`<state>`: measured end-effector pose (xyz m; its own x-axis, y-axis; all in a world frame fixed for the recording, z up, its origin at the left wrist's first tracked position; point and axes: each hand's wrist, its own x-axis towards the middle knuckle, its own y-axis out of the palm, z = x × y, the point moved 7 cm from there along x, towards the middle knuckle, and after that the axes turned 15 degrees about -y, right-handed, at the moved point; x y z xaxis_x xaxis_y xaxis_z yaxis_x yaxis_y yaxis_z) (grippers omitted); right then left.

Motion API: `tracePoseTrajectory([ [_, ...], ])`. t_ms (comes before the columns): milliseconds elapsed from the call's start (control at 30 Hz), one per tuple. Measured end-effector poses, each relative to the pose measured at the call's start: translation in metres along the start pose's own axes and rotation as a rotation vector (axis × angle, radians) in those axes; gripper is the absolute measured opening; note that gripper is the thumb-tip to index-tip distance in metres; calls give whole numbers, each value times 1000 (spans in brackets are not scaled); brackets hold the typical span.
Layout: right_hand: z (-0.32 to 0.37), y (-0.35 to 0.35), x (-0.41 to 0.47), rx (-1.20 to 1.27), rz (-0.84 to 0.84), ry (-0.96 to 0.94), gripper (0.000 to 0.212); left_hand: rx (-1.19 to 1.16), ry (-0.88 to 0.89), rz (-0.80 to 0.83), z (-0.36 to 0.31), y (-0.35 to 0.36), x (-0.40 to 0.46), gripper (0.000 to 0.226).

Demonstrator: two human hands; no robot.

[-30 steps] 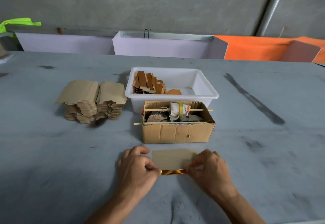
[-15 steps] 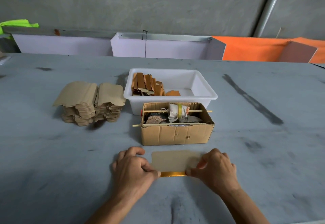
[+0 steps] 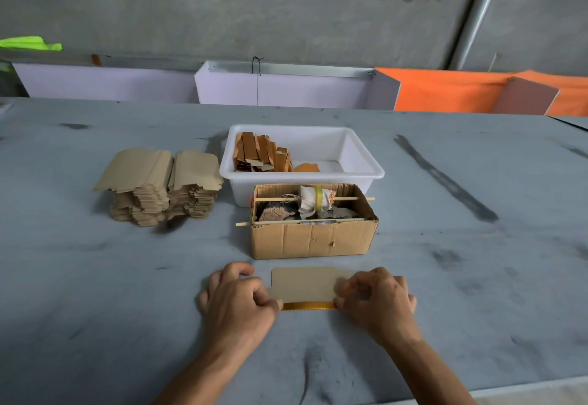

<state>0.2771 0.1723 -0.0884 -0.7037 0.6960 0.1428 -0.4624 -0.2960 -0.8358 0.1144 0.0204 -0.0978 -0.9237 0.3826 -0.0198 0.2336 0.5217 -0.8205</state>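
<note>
Close to the near edge of the grey table, a flat card blank lies between both hands. It sits just in front of the cardboard box, not touching it.

Card blank: dull kraft brown, matte, roughly rectangular, longer side to side. Far corners rounded, with a small step cut in the far left corner. Along its near edge runs a narrow gold strip, shiny, with a finely scalloped lower edge; it looks like a folded-up flap showing a foil side.

Left hand: fingers curled, thumb and forefinger pinching the left end of the blank at the gold strip. Right hand: fingers curled likewise, pinching the right end and covering that corner. Both hands rest low on the table.

Behind: the cardboard box is open-topped, two thin sticks lie across it, and a cloth roll banded in yellow sits on the far stick. Just behind it is a white tub holding folded brown pieces at its left end. Well to the left is a stack of card blanks, same kraft colour, in two side-by-side piles.
</note>
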Motion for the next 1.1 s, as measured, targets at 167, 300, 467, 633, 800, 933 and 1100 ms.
tracePoseTrajectory([
  [167,24,-3,-12,-131,-229,-319,19,81,127,-110,-15,-11,-15,21],
  [300,54,1,-22,-376,-251,-573,21,109,558,-168,-52,-12,-47,15],
  [467,70,9,-36,-538,-285,-652,13,297,688,-210,-59,-4,-70,19],
  [633,75,15,-48,-544,-346,-679,15,354,696,-251,-56,4,-77,29],
  [800,75,10,-47,-555,-422,-689,31,360,702,-288,-56,5,-75,25],
  [933,70,8,-46,-529,-416,-669,30,388,686,-307,-55,8,-74,31],
  [1100,62,6,-45,-532,-397,-630,28,365,695,-328,-52,3,-73,31],
])
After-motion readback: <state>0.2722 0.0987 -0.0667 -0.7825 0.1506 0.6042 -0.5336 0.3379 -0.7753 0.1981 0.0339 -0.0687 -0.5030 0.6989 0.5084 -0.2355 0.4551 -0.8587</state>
